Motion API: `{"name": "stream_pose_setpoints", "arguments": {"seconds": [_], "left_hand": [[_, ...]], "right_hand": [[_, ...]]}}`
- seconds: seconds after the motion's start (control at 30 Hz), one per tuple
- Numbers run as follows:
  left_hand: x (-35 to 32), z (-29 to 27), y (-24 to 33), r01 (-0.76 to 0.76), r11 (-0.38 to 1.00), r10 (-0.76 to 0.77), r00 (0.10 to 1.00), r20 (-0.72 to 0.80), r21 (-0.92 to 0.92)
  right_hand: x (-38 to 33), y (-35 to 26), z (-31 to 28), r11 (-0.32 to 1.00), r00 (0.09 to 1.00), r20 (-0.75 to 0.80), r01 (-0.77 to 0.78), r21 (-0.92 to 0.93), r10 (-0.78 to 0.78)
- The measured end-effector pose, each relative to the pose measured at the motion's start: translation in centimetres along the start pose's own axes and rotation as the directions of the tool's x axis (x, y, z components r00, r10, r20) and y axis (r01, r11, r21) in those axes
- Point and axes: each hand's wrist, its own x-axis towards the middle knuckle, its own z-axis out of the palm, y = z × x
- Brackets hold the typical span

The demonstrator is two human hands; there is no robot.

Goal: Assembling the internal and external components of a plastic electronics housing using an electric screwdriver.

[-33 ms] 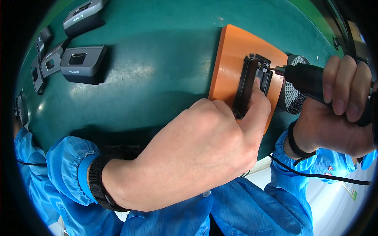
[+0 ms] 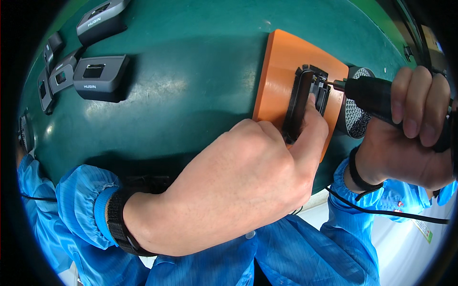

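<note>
Nothing has moved: the left hand (image 2: pixel 238 190) still pins the black housing (image 2: pixel 305 97) on the orange pad (image 2: pixel 279 76), right hand (image 2: pixel 405 138) grip clamped on the electric screwdriver (image 2: pixel 377 95).

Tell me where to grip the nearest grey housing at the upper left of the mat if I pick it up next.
Take the grey housing across its two long side walls, coming straight down from above. It lies flat on the green mat with its open window facing up, and those walls look plain and parallel. Its near side is free; smaller grey parts crowd its left end, so avoid coming in from there.
</note>
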Motion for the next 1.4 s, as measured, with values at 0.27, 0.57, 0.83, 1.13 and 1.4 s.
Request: {"name": "stream_pose_setpoints", "arguments": {"seconds": [0.27, 0.57, 0.83, 1.13, 1.4], "left_hand": [[0.4, 0.5, 0.0, 0.004, 1.0, -0.004, 1.0, -0.018, -0.012], [0.5, 0.0, -0.2, 0.021, 1.0, -0.021, 1.0, -0.016, 0.007], [0.9, 0.5, -0.4, 0.086, 0.994, -0.09, 0.995, -0.047, -0.064], [1.0, 0.1, -1.2, 0.08, 0.995, -0.081, 0.997, -0.007, -0.059], [0.7, 0.3, -1.3, 0.075, 0.996, -0.076, 0.997, -0.015, -0.043]], "right_hand": [[0.0, 0.4, -0.2, 1.0, 1.0, -0.002, 0.001, -0.017, -0.001], [0.2, 0.2, -0.6, 1.0, 1.0, 0.0, 0.001, -0.01, -0.001], [0.1, 0.1, -0.8, 1.0, 1.0, -0.005, 0.007, -0.002, -0.007], [0.5, -0.3, -1.3, 0.999, 1.0, 0.002, 0.019, 0.031, -0.019], [0.8, -0.1, -1.4, 0.999, 1.0, 0.006, 0.018, 0.048, -0.018]]}}
